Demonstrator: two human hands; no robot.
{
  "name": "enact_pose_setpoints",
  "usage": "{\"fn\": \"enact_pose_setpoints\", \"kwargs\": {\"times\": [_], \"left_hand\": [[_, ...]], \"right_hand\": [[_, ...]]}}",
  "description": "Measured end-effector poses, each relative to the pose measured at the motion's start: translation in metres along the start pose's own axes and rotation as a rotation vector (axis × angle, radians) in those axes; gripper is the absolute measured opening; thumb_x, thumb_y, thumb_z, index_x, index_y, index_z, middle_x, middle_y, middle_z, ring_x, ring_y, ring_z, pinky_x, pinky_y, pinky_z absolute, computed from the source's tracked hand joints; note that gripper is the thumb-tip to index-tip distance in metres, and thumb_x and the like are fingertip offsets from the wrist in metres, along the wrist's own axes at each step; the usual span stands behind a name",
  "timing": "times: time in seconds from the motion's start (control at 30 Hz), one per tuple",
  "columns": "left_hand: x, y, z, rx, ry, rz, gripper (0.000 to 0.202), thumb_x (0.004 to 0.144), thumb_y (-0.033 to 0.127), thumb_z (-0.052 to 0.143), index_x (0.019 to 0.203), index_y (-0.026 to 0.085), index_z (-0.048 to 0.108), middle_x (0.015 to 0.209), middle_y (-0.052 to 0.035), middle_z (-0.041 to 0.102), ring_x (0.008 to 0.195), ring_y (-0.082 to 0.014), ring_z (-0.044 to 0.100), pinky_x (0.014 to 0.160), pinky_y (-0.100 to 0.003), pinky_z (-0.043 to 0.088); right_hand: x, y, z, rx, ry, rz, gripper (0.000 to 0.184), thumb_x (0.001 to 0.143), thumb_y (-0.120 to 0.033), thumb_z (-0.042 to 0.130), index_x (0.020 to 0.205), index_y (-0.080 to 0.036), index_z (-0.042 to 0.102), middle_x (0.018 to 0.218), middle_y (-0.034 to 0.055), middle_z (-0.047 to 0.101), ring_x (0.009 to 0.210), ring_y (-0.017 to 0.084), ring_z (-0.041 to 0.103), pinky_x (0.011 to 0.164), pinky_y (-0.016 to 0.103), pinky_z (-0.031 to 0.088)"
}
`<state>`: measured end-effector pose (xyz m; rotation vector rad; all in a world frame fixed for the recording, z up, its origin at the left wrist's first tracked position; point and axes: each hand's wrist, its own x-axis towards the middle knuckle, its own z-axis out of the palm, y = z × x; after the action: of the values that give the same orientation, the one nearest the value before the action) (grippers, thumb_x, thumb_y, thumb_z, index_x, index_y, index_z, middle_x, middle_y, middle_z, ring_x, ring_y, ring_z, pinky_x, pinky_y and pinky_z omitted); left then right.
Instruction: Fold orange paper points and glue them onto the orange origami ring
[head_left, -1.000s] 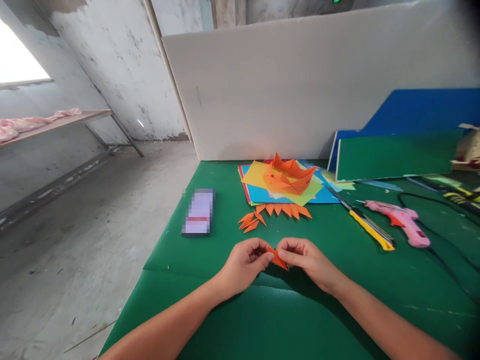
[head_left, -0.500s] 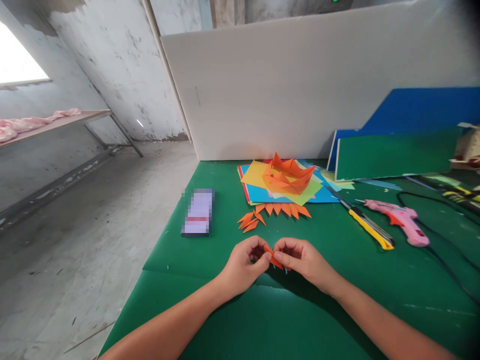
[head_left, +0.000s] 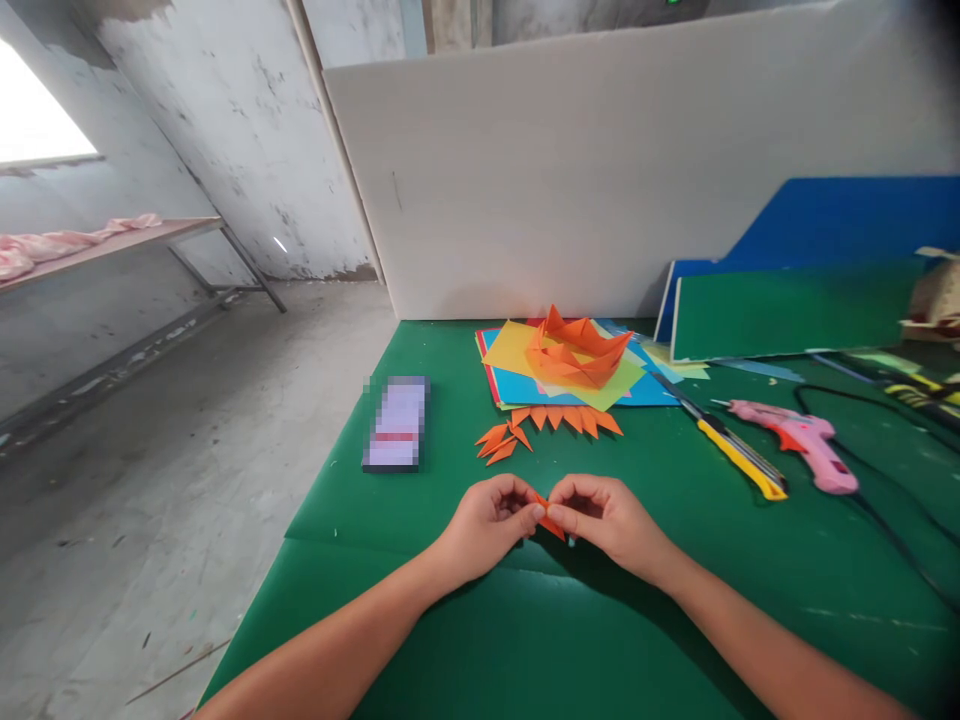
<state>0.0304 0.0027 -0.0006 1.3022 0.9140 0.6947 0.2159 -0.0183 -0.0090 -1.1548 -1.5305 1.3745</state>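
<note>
Between my fingertips is a small folded orange paper piece point(head_left: 554, 526), held above the green tabletop. My left hand point(head_left: 491, 520) pinches it from the left, thumb and finger closed. From the right, my right hand point(head_left: 600, 515) grips the same piece with thumb and forefinger; the fingers hide part of it. Beyond my hands lie several folded orange paper pieces point(head_left: 570, 419) in a row, with a few more pointed pieces point(head_left: 504, 441) in a loose cluster to their left. Behind them, an orange folded paper ring with points point(head_left: 581, 365) rests on stacked coloured paper sheets point(head_left: 506, 345).
A phone point(head_left: 397, 423) with a blurred screen lies at the left. To the right are a yellow utility knife point(head_left: 739, 462) and a pink glue gun point(head_left: 806, 440) with a black cable. Green point(head_left: 787, 312) and blue boards point(head_left: 862, 220) stand at the back against a white panel point(head_left: 600, 160).
Both hands keep their pinch on the orange paper piece. The fingers have shifted very slightly and the right thumb has edged closer to the left one.
</note>
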Motion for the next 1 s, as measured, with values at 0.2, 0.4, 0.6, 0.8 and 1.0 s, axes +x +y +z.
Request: {"fn": "enact_pose_setpoints", "kwargs": {"times": [0.2,0.4,0.6,0.8,1.0], "left_hand": [[0.0013,-0.0011,-0.0001,0.025,0.013,0.015,0.028,0.077,0.04,0.066,0.074,0.015,0.053,0.065,0.0022,0.054,0.056,-0.0084,0.051,0.053,-0.02,0.041],[0.0003,-0.002,0.0001,0.127,0.044,0.11,0.019,0.082,0.032,0.057,0.072,0.016,0.051,0.064,0.0029,0.05,0.056,-0.0091,0.047,0.053,-0.021,0.038],[0.001,-0.0019,0.0007,0.092,0.06,0.099,0.018,0.082,0.031,0.054,0.071,0.017,0.049,0.061,0.0042,0.047,0.053,-0.009,0.046,0.052,-0.021,0.036],[-0.0011,-0.0062,0.0037,0.312,0.116,0.184,0.014,0.086,0.028,0.051,0.076,0.018,0.049,0.068,0.0027,0.048,0.059,-0.01,0.045,0.053,-0.021,0.035],[-0.0006,-0.009,0.0078,0.288,0.151,0.24,0.013,0.087,0.026,0.05,0.076,0.018,0.048,0.068,0.0035,0.046,0.059,-0.0093,0.042,0.054,-0.021,0.034]], "right_hand": [[0.0006,-0.0022,0.0016,-0.002,-0.004,0.005,0.027,0.082,-0.04,0.065,0.071,-0.016,0.064,0.062,-0.0002,0.058,0.056,0.011,0.049,0.055,0.024,0.04],[0.0008,-0.0012,0.0063,0.014,-0.018,0.027,0.026,0.082,-0.039,0.065,0.069,-0.016,0.064,0.059,-0.0015,0.056,0.055,0.011,0.049,0.054,0.023,0.041],[0.0031,-0.0035,0.0073,0.064,-0.03,0.053,0.03,0.079,-0.043,0.067,0.069,-0.016,0.063,0.06,-0.0007,0.058,0.055,0.011,0.051,0.055,0.024,0.042],[0.0043,-0.0061,0.0051,0.077,-0.035,0.072,0.033,0.077,-0.046,0.069,0.069,-0.015,0.063,0.06,-0.0006,0.058,0.055,0.011,0.052,0.055,0.025,0.043],[0.0046,-0.0056,0.0053,0.131,-0.029,0.1,0.031,0.076,-0.044,0.07,0.07,-0.016,0.061,0.06,-0.0011,0.059,0.055,0.011,0.054,0.056,0.025,0.044]]}}
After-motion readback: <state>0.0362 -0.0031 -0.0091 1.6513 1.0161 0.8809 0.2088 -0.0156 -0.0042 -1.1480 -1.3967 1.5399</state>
